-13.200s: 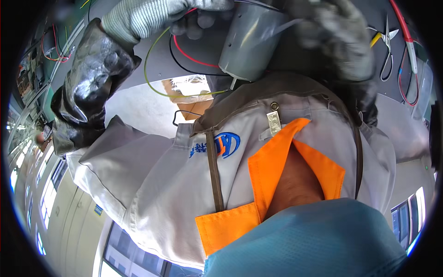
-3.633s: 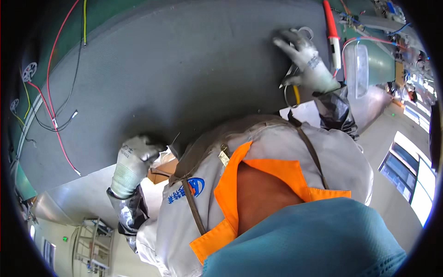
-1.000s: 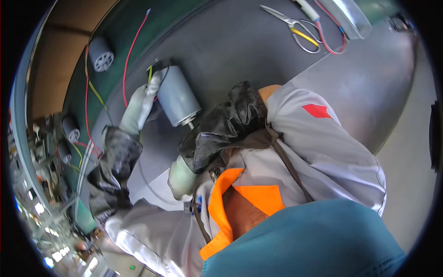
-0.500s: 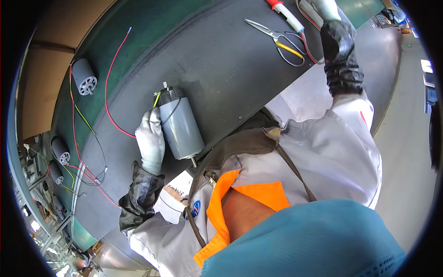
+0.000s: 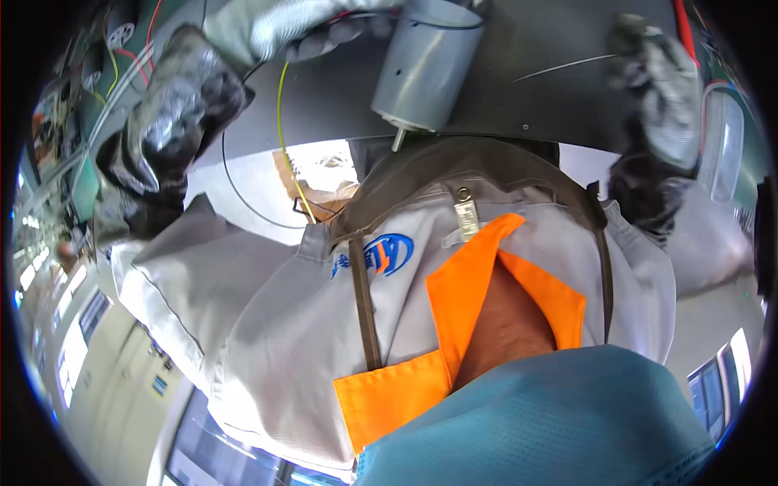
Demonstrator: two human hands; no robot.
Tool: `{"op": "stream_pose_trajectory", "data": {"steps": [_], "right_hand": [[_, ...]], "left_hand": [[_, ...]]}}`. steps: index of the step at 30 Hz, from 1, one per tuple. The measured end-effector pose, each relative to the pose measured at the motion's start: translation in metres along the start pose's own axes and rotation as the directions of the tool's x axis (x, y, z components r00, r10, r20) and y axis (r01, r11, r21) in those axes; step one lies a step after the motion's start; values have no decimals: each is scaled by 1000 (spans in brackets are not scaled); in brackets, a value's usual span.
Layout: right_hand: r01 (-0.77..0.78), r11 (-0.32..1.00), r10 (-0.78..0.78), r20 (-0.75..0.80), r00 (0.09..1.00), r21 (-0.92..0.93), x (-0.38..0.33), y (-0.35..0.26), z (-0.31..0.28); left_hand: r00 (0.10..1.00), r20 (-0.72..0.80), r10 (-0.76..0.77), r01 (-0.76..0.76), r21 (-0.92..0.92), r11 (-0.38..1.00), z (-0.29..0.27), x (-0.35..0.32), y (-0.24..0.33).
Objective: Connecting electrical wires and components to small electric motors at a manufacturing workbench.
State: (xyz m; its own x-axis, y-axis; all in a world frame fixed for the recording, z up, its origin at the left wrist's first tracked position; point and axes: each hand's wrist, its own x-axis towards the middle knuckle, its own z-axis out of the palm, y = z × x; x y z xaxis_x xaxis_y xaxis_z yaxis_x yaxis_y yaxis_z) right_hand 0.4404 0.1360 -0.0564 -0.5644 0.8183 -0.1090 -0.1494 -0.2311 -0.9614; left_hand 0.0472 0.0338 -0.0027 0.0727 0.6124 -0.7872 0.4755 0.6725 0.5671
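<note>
A grey cylindrical motor (image 5: 425, 69) lies on the dark table at the upper middle, its shaft toward me. Beside its far end is my left hand (image 5: 324, 32) in a pale glove, fingers curled around the motor's wires. From under it a yellow wire (image 5: 281, 105) and a black wire (image 5: 224, 162) hang over the table edge. My right hand (image 5: 668, 101), also gloved and partly smeared by motion, is closed at the upper right. A thin pale strand (image 5: 563, 67) sticks out of it toward the motor; its kind is unclear.
Another motor (image 5: 121, 35) with red and yellow wires lies at the far left. A red cord or handle (image 5: 686, 32) shows at the upper right edge, and a translucent curved object (image 5: 724, 150) lies beyond my right hand. The table's near edge runs before my apron.
My view has swung down and turned. My right hand has come back from near the scissors and now holds a thin strand. My left hand has shifted toward the motor's far end.
</note>
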Motion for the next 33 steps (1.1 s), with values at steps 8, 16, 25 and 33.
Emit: {"op": "stream_pose_trajectory", "data": {"steps": [8,16,25,33], "right_hand": [[779,262,-428,655,623,-569,19,62,156],[816,254,-443,687,576,-519,26,72,153],[818,400,-531,622,575,-414,28,66,152],[760,281,-410,642,647,-586,14,75,152]], "left_hand": [[966,237,103,-18,-337,941,-16,-9,-28],[952,-219,214,-271,-276,922,37,-8,-33],[883,90,461,61,-995,79,27,39,-80],[839,312,445,-58,-762,645,-1,23,-83]]}}
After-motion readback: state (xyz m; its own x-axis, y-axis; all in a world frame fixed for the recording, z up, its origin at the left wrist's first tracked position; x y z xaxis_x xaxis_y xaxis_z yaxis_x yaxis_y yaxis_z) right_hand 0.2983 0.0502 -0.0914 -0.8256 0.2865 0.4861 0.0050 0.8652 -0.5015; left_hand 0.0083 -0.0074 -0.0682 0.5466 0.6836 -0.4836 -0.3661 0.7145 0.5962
